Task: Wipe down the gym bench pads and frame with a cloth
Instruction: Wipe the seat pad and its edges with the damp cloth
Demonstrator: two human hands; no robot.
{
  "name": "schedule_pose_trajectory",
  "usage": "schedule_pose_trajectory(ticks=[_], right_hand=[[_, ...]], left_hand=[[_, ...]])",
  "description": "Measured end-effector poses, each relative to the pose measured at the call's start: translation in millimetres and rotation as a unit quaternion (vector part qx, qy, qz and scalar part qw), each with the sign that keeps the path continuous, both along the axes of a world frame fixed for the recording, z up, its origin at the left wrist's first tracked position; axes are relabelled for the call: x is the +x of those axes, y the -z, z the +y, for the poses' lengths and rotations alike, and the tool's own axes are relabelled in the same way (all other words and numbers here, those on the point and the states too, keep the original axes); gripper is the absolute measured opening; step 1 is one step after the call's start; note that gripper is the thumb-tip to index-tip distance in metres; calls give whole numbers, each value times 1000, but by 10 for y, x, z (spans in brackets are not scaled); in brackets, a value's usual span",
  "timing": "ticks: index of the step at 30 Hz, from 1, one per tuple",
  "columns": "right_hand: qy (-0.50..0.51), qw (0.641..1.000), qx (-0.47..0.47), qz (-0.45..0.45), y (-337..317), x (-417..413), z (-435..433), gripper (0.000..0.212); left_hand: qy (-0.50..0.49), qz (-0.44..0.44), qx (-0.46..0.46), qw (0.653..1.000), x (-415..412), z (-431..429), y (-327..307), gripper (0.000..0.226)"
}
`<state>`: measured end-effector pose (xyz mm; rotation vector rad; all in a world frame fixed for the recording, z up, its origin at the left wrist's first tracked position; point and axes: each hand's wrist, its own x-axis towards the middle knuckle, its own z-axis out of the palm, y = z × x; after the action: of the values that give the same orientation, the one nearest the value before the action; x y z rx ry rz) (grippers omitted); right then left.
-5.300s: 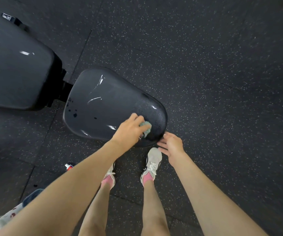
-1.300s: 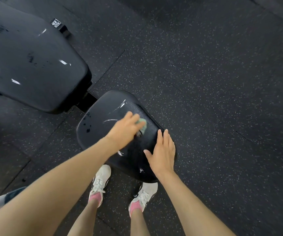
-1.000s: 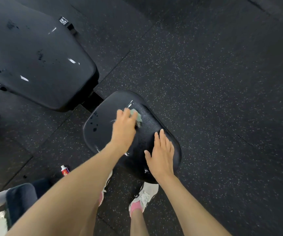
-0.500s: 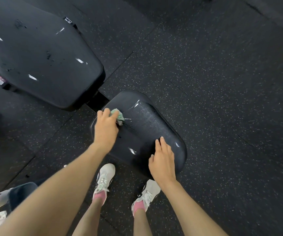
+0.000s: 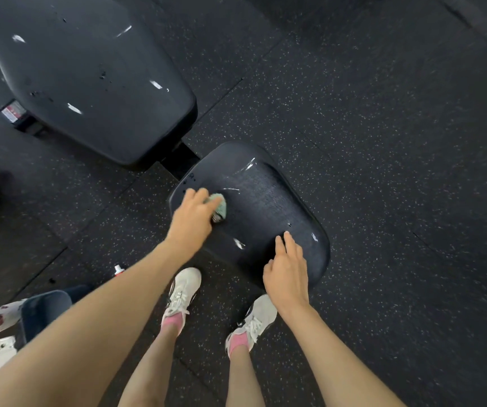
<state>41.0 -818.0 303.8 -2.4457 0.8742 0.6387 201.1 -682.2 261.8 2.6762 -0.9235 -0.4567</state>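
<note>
The left hand [image 5: 191, 218] reaches forward on an outstretched arm, knuckles up, its fingers curled over a bunched pale green cloth [image 5: 219, 205] and holding it down on the black seat pad [image 5: 265, 201]. The cloth shows only past the fingertips, on the part of the pad towards the narrower end, which points at the larger back pad [image 5: 89, 77]. The right hand [image 5: 286, 268] lies palm down on the wide near end of the seat pad, wrist raised a little, fingers fairly straight and close together with the tips touching the surface; it holds nothing. Both forearms are bare. A dark piece of frame [image 5: 177, 160] joins the two pads. Shiny streaks glint on both pads. The person's white shoes [image 5: 182, 292] stand on the speckled rubber floor [image 5: 383, 142] just beside the seat pad's near edge
</note>
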Motion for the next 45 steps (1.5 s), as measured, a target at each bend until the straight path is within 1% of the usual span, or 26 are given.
schedule_pose_trajectory(ticks=[3,4,5,7,10,12,14,16,19,21,23,25,27,30,32,34,36,38,40,42,43,44,45], right_hand=[[-3,1000,11,-1,11,-37,83,51],[-3,1000,12,-1,12,-51,104,49],[-3,1000,12,-1,13,-63,120,48],[-8,1000,8,-1,13,-81,140,46],[-9,1000,5,-1,17,-88,158,46],[-8,1000,9,2,18,-86,166,46],[-19,1000,6,6,17,-90,177,49],[-26,1000,0,5,9,-93,198,53],[-29,1000,5,-1,-2,-86,250,56],[-30,999,13,-5,-4,-79,283,58],[-29,999,15,-9,5,-66,306,59],[-27,1000,13,-11,20,-49,317,58],[-19,1000,15,-12,40,-30,317,57],[-20,1000,7,-12,54,-7,314,58],[-33,999,-6,-11,62,11,319,62],[-39,999,-12,-14,72,42,339,62],[-38,999,-19,-17,84,83,370,60],[-31,999,-21,-22,96,122,406,59],[-28,999,-21,-29,105,162,448,59],[-36,999,-22,-35,119,204,498,61],[-42,998,-22,-35,128,224,522,63],[-47,998,-21,-32,137,245,545,65],[-51,998,-21,-29,145,266,563,67]], left_hand=[[-134,-8,-19,991,-123,-44,-21,45],[-154,-6,-31,987,-239,-101,-35,43],[-153,-3,-41,987,-389,-157,-43,42],[-98,8,-55,994,-750,-233,-34,44],[22,35,-59,997,-1201,-210,-55,44],[83,28,-42,995,-1271,-161,-93,48],[100,10,-37,994,-1127,-95,-76,49],[51,13,-51,997,-866,26,-12,48],[-77,8,-45,996,-552,186,29,47],[-141,0,-43,989,-555,145,18,46],[-177,-2,-65,982,-710,30,21,45],[-146,1,-90,985,-975,-75,47,43],[-76,19,-110,991,-1241,-113,77,38],[-23,38,-124,991,-1350,-77,74,44],[27,2,-109,994,-1219,5,73,39],[42,-35,-91,994,-991,178,102,39],[10,-46,-84,995,-699,392,139,38],[-40,-43,-79,995,-437,555,143,45],[-130,-25,-76,988,-245,612,110,46],[-232,-9,-83,969,-148,576,86,46],[-251,-12,-86,964,-149,551,78,46],[-241,-19,-90,966,-181,528,77,45],[-206,-29,-96,973,-234,508,79,44]])
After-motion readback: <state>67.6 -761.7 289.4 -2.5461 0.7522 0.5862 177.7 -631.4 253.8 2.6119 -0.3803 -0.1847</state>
